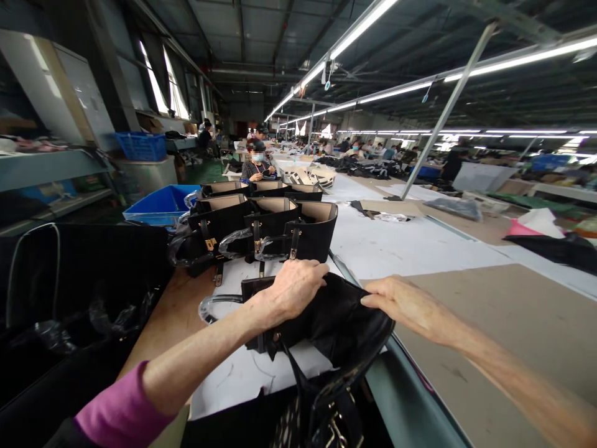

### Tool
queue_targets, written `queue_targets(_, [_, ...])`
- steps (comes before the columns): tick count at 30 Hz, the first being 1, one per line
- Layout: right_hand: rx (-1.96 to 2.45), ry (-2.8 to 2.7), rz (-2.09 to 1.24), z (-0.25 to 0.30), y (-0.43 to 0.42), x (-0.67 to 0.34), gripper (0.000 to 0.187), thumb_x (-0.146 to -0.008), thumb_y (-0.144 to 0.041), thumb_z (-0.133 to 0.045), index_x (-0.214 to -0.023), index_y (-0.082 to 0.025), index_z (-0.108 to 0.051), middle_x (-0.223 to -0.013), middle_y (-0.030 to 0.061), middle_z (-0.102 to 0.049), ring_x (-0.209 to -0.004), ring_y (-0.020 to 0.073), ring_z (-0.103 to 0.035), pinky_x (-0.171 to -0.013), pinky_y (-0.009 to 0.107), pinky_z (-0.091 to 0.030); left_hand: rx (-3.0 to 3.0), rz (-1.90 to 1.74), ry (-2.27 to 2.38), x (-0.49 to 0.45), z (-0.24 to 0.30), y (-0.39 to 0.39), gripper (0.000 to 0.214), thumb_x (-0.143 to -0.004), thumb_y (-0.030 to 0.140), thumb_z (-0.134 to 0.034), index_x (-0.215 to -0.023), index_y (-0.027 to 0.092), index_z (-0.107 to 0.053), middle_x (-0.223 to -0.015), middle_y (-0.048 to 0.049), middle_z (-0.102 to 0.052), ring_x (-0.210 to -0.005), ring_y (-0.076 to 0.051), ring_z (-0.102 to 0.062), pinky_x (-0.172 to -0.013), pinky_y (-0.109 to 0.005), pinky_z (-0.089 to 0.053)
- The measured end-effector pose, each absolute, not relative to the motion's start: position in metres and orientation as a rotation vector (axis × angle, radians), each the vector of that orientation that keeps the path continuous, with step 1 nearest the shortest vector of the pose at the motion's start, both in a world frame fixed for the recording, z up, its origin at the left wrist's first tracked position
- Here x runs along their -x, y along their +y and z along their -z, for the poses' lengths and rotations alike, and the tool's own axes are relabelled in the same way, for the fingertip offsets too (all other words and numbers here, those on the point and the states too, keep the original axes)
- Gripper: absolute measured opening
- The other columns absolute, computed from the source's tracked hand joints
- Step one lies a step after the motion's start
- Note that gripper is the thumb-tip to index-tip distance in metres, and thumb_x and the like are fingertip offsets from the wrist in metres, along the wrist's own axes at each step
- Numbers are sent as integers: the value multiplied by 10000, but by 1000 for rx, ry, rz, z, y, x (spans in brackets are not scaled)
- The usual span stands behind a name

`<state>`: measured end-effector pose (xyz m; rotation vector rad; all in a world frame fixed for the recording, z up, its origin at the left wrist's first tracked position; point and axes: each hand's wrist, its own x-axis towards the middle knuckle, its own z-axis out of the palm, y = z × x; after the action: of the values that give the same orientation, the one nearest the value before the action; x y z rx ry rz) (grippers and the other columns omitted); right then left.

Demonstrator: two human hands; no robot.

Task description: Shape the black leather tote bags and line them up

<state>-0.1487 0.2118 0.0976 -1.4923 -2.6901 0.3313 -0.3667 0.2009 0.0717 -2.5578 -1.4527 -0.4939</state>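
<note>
A black handbag (336,317) lies tilted on the white-covered table in front of me, its dark lining showing. My left hand (298,286) is closed over the bag's far edge, the fingertips partly out of sight. On the right, my right hand (396,302) pinches the rim between thumb and fingers. A handle wrapped in clear plastic (219,305) sticks out at the bag's left. Nearer to me is a dark piece with gold-coloured metal fittings (338,423); whether it belongs to the same bag I cannot tell.
Several black handbags with beige linings (270,214) stand in rows just beyond. A blue bin (161,204) sits at their left, and a large black container or bag (84,274) fills the left foreground. A slanted metal pole (448,109) rises from the table. A co-worker (256,163) sits farther back.
</note>
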Motion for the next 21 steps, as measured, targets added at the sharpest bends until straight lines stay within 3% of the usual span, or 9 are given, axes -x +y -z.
queue_targets(13, [1577, -2644, -332, -107, 206, 153, 313, -780, -333, -410, -520, -177, -331, -491, -40, -310, -480, 87, -297, -462, 225, -194, 2503, 537, -1364, 358, -64, 206, 206, -865, 269, -391, -778, 148, -533, -695, -30, -575, -665, -143, -566, -582, -242, -380])
queue_targets(16, [1568, -2665, -285, -104, 203, 153, 314, -800, -342, -398, -532, -180, -386, -492, -31, -356, -507, 100, -360, -471, 224, -214, 2504, 555, -1371, 357, -65, 206, 226, -861, 269, -394, -743, 149, -544, -688, -26, -583, -653, -141, -566, -566, -236, -367])
queue_targets(21, [1781, -2614, 41, -104, 195, 163, 225, -813, -312, -435, -652, -187, -532, -636, 19, -556, -634, 154, -532, -528, 242, -284, 2557, 554, -1452, 353, -71, 206, 238, -847, 280, -403, -729, 157, -568, -707, -25, -607, -654, -150, -574, -553, -239, -363])
